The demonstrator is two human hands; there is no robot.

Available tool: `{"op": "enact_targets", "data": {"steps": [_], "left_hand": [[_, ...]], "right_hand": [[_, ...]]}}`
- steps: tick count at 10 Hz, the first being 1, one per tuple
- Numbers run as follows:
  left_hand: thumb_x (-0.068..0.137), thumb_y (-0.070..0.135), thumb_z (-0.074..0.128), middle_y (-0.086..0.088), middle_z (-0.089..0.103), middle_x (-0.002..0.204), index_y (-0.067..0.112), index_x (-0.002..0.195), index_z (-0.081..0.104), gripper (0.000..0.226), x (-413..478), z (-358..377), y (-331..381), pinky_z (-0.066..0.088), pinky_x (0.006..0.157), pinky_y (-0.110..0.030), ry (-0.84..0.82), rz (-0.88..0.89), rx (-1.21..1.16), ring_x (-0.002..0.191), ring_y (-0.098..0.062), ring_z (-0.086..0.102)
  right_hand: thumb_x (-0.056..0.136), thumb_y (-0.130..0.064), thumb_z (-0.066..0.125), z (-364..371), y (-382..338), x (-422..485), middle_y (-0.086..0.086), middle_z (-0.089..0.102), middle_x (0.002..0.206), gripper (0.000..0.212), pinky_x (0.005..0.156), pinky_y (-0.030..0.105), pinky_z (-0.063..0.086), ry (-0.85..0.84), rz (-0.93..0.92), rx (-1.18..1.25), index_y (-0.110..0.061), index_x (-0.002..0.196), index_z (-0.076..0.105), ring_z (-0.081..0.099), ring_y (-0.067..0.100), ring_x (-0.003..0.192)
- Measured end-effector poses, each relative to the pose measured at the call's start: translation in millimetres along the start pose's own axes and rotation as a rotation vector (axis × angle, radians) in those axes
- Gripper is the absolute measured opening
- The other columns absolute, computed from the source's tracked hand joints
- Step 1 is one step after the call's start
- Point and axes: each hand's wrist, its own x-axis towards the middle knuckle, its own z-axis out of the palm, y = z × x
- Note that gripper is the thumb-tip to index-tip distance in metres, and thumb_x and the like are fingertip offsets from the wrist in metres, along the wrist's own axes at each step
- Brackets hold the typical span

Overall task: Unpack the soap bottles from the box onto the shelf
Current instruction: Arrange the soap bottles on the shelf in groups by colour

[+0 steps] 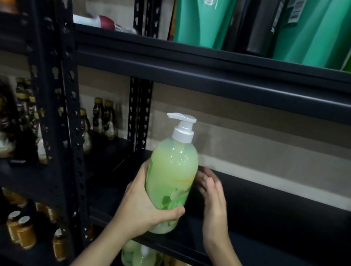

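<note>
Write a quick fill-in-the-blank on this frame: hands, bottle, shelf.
1. The left hand grips a soap bottle filled with ___ liquid.
2. The bottle's pump is ___ in colour.
3. The right hand, beside the bottle with its fingers straight, holds ___.
4. The shelf behind the hands is ___ metal.

Missing words: green; white; nothing; black.

Bare forearms [102,246], left hand [141,203], right hand [213,199].
</note>
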Motion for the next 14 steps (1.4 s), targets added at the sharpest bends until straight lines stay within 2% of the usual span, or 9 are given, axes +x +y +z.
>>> {"op": "enact_targets", "data": {"steps": [1,2,3,4,5,9,12,13,14], "left_hand": [[0.037,0.052,0.092,0.026,0.053,0.125,0.048,0.134,0.033,0.114,4,-9,-4,0.047,0.103,-0.036,0.066,-0.015,-0.007,0.119,0.0,0.052],[0.037,0.053,0.091,0.024,0.053,0.125,0.048,0.133,0.032,0.113,13,-18,-11,0.046,0.102,-0.036,0.131,-0.029,-0.004,0.119,-0.003,0.053],[0.039,0.052,0.092,0.017,0.053,0.128,0.04,0.139,0.031,0.118,24,-23,-22,0.046,0.105,-0.044,0.181,-0.034,0.021,0.122,-0.01,0.051],[0.045,0.042,0.096,0.012,0.05,0.132,0.037,0.142,0.028,0.119,36,-26,-35,0.044,0.107,-0.046,0.214,-0.054,0.046,0.125,-0.015,0.049],[0.047,0.043,0.096,0.007,0.049,0.135,0.035,0.144,0.025,0.12,47,-26,-50,0.043,0.107,-0.047,0.224,-0.069,0.066,0.126,-0.016,0.048],[0.052,0.028,0.097,0.01,0.044,0.124,0.023,0.149,0.024,0.122,76,-17,-88,0.04,0.098,-0.03,0.247,-0.078,0.086,0.116,-0.01,0.044],[0.049,0.03,0.098,0.002,0.049,0.13,0.021,0.147,0.026,0.122,76,-8,-115,0.043,0.103,-0.039,0.267,-0.097,0.107,0.122,-0.018,0.048],[0.05,0.027,0.098,0.006,0.046,0.126,0.019,0.147,0.026,0.121,76,-9,-119,0.042,0.102,-0.037,0.281,-0.092,0.1,0.12,-0.015,0.046],[0.049,0.028,0.098,-0.002,0.048,0.133,0.019,0.147,0.026,0.122,77,-10,-124,0.044,0.104,-0.042,0.297,-0.104,0.085,0.124,-0.02,0.048]], "right_hand": [[0.095,-0.033,0.061,-14,36,3,-0.003,0.059,0.13,0.029,0.111,0.035,0.039,0.15,0.074,-0.501,-0.035,0.123,0.055,0.052,0.014,0.126],[0.093,-0.041,0.06,-21,63,7,0.001,0.043,0.15,0.06,0.116,0.027,0.028,-0.082,0.145,-0.943,-0.02,0.146,0.042,0.037,0.016,0.139],[0.093,-0.052,0.053,-18,77,13,0.002,0.027,0.16,0.075,0.122,0.032,0.016,-0.204,0.16,-1.14,-0.016,0.154,0.029,0.021,0.019,0.149],[0.094,-0.057,0.042,-12,84,18,0.008,0.021,0.162,0.076,0.124,0.039,0.008,-0.264,0.163,-1.327,-0.015,0.155,0.026,0.013,0.024,0.151],[0.096,-0.058,0.033,-9,88,20,0.01,0.017,0.163,0.074,0.124,0.041,0.007,-0.289,0.158,-1.434,-0.015,0.155,0.024,0.009,0.026,0.151],[0.097,-0.059,0.028,-11,92,21,0.009,0.013,0.164,0.075,0.123,0.04,0.006,-0.311,0.159,-1.457,-0.015,0.157,0.019,0.005,0.024,0.152],[0.097,-0.06,0.029,-12,94,22,0.008,0.012,0.164,0.075,0.123,0.04,0.006,-0.315,0.152,-1.451,-0.015,0.157,0.019,0.005,0.024,0.152],[0.096,-0.06,0.028,-12,94,21,0.009,0.012,0.164,0.076,0.124,0.04,0.006,-0.317,0.147,-1.451,-0.015,0.157,0.019,0.005,0.024,0.152],[0.097,-0.06,0.028,-13,94,21,0.009,0.012,0.164,0.075,0.123,0.04,0.007,-0.316,0.14,-1.459,-0.015,0.157,0.02,0.006,0.024,0.152]]}}
